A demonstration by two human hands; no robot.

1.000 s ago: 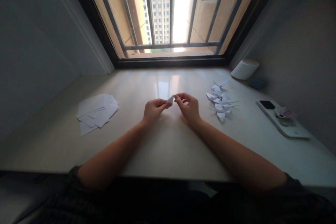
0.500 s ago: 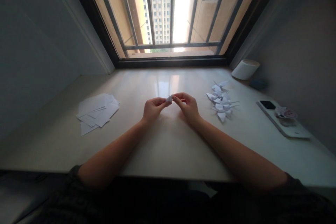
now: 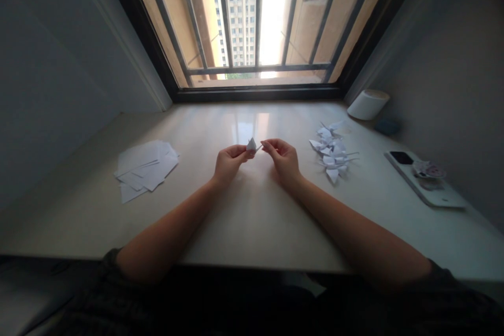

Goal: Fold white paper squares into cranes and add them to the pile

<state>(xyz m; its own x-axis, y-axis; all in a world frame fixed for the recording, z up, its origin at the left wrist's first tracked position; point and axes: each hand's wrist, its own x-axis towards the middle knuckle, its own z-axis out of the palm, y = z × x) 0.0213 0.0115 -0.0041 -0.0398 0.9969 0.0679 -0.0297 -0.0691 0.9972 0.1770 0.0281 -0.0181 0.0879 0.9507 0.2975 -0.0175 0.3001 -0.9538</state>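
The left hand pinches a small folded white paper piece between thumb and fingertips, raised a little above the middle of the pale counter. The right hand meets it from the three o'clock side, its fingertips closed on a thin point of the same piece, so both hands grip it between them. Both forearms rest on the counter, reaching in from the near edge. At about three o'clock from the hands lies a heap of folded white paper figures. At nine o'clock, well apart, sits a loose spread of flat white sheets. Farther out at three o'clock a phone lies flat, and toward two o'clock a white roll lies near the wall. At twelve o'clock stands the barred window
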